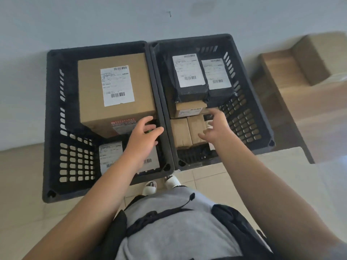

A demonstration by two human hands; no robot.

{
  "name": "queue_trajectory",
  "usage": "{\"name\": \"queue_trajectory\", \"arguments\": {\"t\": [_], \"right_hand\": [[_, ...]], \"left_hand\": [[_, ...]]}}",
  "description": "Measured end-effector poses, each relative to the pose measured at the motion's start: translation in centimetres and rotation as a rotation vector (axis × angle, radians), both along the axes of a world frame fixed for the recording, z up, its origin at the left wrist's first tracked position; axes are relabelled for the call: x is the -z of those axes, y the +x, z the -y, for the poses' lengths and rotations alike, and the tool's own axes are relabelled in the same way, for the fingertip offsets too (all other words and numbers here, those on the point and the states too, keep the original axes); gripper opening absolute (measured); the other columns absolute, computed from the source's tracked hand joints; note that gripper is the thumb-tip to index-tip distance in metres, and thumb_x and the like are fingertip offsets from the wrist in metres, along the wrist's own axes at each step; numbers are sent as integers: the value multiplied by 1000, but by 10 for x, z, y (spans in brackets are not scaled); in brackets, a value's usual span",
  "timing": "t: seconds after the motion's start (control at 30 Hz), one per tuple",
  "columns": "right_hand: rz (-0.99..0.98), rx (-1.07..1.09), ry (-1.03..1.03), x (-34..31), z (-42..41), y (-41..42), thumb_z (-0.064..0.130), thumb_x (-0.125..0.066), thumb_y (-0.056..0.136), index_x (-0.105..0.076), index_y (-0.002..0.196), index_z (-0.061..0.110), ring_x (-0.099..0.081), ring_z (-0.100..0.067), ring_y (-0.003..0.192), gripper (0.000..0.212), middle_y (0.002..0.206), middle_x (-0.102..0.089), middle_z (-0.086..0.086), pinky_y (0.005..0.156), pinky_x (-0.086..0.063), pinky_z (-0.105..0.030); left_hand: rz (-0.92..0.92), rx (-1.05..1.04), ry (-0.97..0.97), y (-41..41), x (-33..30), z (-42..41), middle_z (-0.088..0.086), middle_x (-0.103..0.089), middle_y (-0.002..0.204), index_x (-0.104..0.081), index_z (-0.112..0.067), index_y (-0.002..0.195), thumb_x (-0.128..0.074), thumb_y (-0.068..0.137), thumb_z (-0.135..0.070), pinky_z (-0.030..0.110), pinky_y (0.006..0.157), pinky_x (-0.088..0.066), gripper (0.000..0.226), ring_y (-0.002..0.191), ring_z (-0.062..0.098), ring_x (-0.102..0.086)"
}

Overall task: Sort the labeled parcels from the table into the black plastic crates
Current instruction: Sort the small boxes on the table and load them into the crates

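Observation:
Two black plastic crates stand side by side on the floor. The left crate (54,128) holds a large brown labeled box (114,91) and a flat parcel with a white label (110,154) at its near end. The right crate (249,102) holds two black labeled parcels (189,76) (217,77), a small brown labeled box (189,108) and two plain brown boxes (187,132). My left hand (144,136) hovers over the left crate's near right corner, fingers relaxed, holding nothing. My right hand (216,126) is spread above the brown boxes in the right crate, empty.
The crates sit against a pale wall on a tiled floor. Wooden steps (293,87) and a cardboard box (315,57) lie to the right. My feet (161,184) stand just in front of the crates.

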State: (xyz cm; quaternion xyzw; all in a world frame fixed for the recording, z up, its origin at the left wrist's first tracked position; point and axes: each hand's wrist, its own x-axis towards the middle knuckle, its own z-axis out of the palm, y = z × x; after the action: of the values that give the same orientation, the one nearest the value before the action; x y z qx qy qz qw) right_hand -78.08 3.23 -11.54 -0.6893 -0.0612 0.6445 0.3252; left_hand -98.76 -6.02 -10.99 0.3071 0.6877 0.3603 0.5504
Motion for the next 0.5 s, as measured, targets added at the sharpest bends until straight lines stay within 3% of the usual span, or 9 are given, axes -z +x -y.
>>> {"name": "queue_trajectory", "arguments": {"t": [0.03,0.13,0.3,0.5], "right_hand": [[5,-8,71,-9,10,5,29,-59,99,-55,113,24,-39,-35,139,16,147,-41,-7,114,-41,-56],[53,81,154,-30,52,26,29,-58,103,-60,121,14,-62,-26,119,23,133,-60,-7,102,-55,-44],[193,208,184,-48,128,40,14,-60,100,-70,104,7,-72,-25,94,13,103,-75,-10,89,-59,-39],[202,285,259,-58,169,66,14,-62,98,-71,96,11,-74,-16,76,10,86,-75,-5,70,-59,-31]], "left_hand": [[35,-7,31,-1,-3,3,-5,-66,125,-59,-35,136,-67,100,-26,32,89,-59,38,114,12,-65],[126,29,96,5,-7,13,-7,-73,113,-70,-34,115,-65,101,-21,26,82,-60,19,106,10,-70],[190,240,136,39,-6,25,-21,-72,101,-72,-50,97,-63,102,-26,15,74,-57,26,98,0,-69],[275,447,92,99,-13,33,-17,-74,99,-72,-39,105,-64,99,-22,22,80,-59,20,102,9,-71]]}}
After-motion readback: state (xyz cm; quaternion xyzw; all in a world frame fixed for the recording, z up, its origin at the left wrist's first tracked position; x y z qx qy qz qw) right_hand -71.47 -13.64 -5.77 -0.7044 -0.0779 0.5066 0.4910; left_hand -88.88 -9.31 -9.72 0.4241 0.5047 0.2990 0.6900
